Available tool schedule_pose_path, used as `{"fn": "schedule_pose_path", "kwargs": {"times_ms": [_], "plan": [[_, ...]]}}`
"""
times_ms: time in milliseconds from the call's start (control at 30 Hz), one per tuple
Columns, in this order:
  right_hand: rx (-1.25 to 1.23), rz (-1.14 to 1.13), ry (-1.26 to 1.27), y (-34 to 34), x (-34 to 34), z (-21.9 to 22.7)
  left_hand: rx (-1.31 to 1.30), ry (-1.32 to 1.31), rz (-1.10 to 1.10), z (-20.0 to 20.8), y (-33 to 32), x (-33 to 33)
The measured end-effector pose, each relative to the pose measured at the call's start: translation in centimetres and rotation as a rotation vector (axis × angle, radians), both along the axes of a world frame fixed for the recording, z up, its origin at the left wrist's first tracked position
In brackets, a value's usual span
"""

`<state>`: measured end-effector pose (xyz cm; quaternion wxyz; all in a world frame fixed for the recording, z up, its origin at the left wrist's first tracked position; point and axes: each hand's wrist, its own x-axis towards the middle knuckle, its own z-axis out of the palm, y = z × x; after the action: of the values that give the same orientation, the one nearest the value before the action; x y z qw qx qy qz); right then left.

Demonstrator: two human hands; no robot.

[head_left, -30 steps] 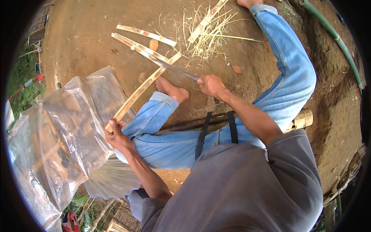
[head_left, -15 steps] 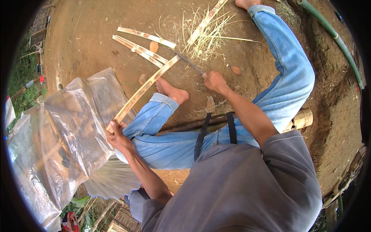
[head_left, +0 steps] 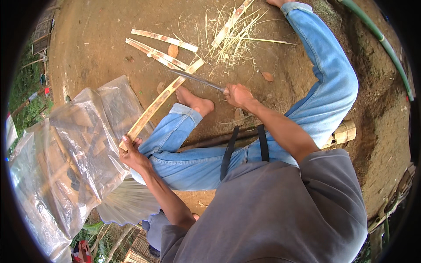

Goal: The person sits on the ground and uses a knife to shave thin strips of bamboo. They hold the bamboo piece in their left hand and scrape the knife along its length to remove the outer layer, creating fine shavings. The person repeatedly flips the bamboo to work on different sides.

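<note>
Brown earth (head_left: 94,50) lay beneath us as our left hand (head_left: 132,155) pinched a strip (head_left: 154,108) slanting past our foot (head_left: 199,105), our right hand (head_left: 239,96) clenched a knife (head_left: 204,81) across the strip's far end, and a low, steady angle seemed best.

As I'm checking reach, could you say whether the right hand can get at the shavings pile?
Probably yes: just ground lies between the right hand and the shavings, though that hand grips a knife.

Knife (head_left: 201,80) back across the pale strip (head_left: 158,101), right hand (head_left: 239,95) shifted slightly leftward
</note>
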<state>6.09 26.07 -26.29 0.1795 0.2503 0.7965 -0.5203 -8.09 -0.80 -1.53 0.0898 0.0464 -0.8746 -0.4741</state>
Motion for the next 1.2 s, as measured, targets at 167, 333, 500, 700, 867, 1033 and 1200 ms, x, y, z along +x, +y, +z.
{"fn": "schedule_pose_path", "kwargs": {"times_ms": [167, 333, 500, 700, 867, 1033, 1200], "plan": [[0.013, -0.139, -0.074, 1.0, 0.6, -2.9, -0.017, 0.013, -0.012, 0.1, 1.2, 0.2], [0.022, -0.15, -0.16, 1.1, 0.1, -3.5, 0.03, -0.028, -0.066, 0.2, 0.9, -0.4], [-0.024, 0.003, -0.083, 2.3, 0.0, 2.1, 0.085, -0.138, -0.206, 1.1, -1.1, -0.6], [-0.013, -0.011, 0.117, -0.1, 1.1, 2.2, 0.055, -0.164, -0.355, 1.9, -0.1, -1.1], [-0.019, -0.064, 0.059, 0.7, 1.0, 0.2, 0.031, -0.153, -0.329, 1.6, -0.5, -0.6], [-0.002, -0.116, -0.203, 1.9, 0.6, -2.9, 0.019, -0.152, -0.353, 1.5, -0.2, -1.0], [0.074, 0.003, -0.059, 1.5, 1.2, -1.7, 0.04, -0.15, -0.302, 1.3, -0.7, -1.0]]}}
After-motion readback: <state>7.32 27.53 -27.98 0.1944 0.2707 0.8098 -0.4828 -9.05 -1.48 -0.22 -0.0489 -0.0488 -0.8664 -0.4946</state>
